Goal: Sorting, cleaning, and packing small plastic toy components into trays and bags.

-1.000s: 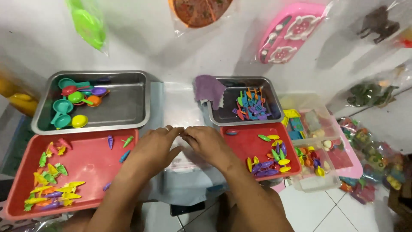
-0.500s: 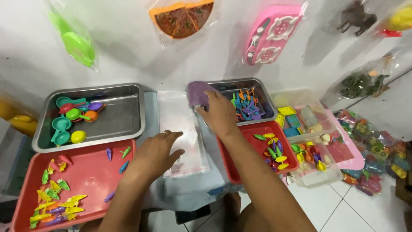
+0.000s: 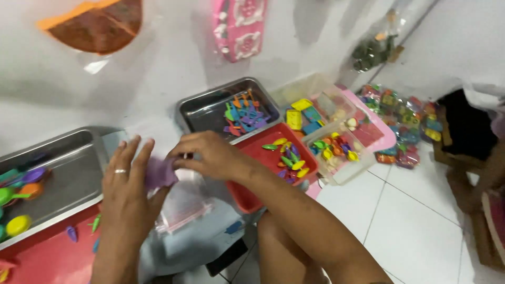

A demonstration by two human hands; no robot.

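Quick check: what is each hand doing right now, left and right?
Left hand: open, fingers spread, touching the purple cloth.
Right hand: closed, pinching the purple cloth.

Purple cloth now off tray rim, between both hands.

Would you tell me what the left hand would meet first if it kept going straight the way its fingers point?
The left hand, fingers pointing up and away, already touches the purple cloth. Beyond the fingertips lies the white wall, probably first; depth is unclear.

White wall hung with bagged toys; white tiled floor.
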